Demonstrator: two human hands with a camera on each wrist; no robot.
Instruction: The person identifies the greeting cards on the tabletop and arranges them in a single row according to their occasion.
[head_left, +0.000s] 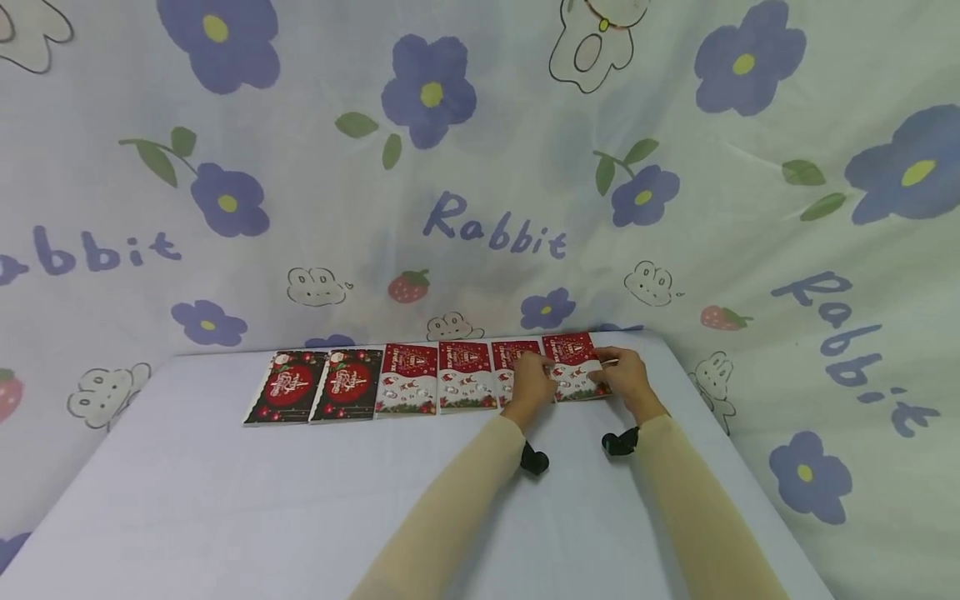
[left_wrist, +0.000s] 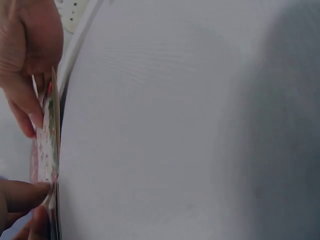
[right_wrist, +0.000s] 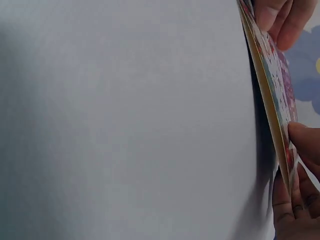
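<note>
At the right end of a row of cards, both hands are on a red and white Christmas card (head_left: 572, 354). My right hand (head_left: 628, 380) pinches its right edge; in the right wrist view the thumb (right_wrist: 302, 137) lies on the printed face and the fingers are under it. There the card's near edge is tilted up off the cloth. My left hand (head_left: 531, 385) holds the left edge of the same card with thumb and fingertips, and it partly covers the neighbouring red and white card (head_left: 510, 350).
Further left lie two more red and white cards (head_left: 465, 379) and two dark cards with red circles (head_left: 345, 387). The white tablecloth (head_left: 300, 508) spreads in front. A curtain printed with flowers and rabbits (head_left: 495, 150) hangs behind and at the right.
</note>
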